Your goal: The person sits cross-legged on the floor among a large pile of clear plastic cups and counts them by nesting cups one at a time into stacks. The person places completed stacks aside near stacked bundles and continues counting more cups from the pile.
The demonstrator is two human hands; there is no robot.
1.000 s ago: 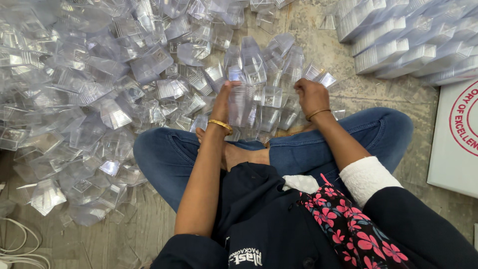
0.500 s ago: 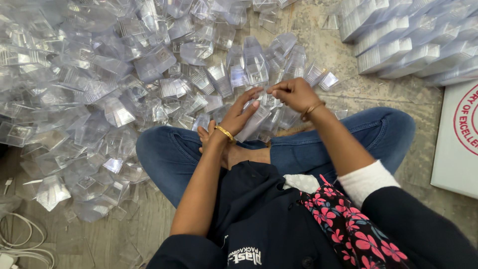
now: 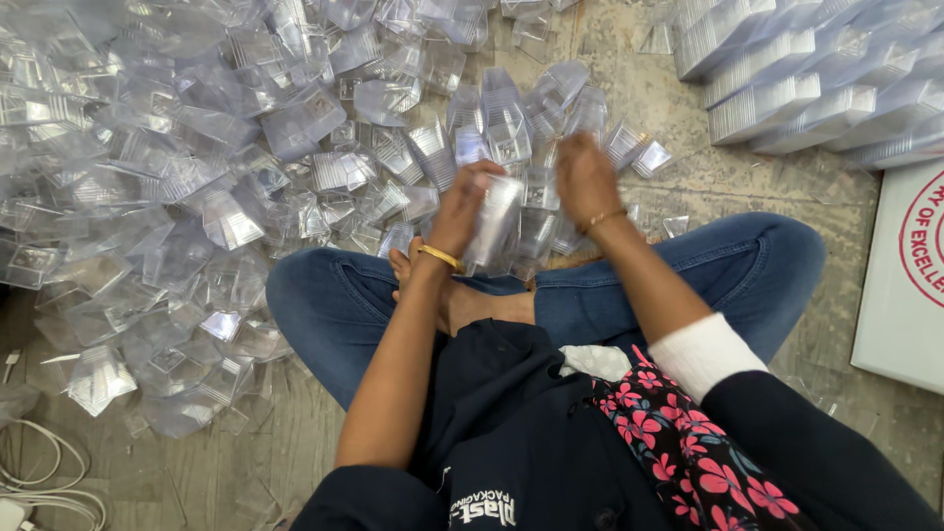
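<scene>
I sit cross-legged on the floor facing a big heap of clear plastic containers [image 3: 226, 167]. My left hand [image 3: 455, 211], with a gold bangle on the wrist, grips a short nested stack of clear containers [image 3: 500, 228] just above my feet. My right hand [image 3: 586, 177] is a little further out, palm down on loose containers at the heap's near edge. Its fingers are blurred and turned away from me, so I cannot see whether they hold a piece.
Neat rows of nested clear containers [image 3: 787, 84] lie at the top right. A white board with red print [image 3: 900, 285] rests on the floor at the right. A white cable [image 3: 39, 482] curls at the lower left. My knees in blue jeans [image 3: 757, 261] spread to both sides.
The right hand has left the stack and moved forward to the heap. The left hand has kept the stack and turned it more upright.
</scene>
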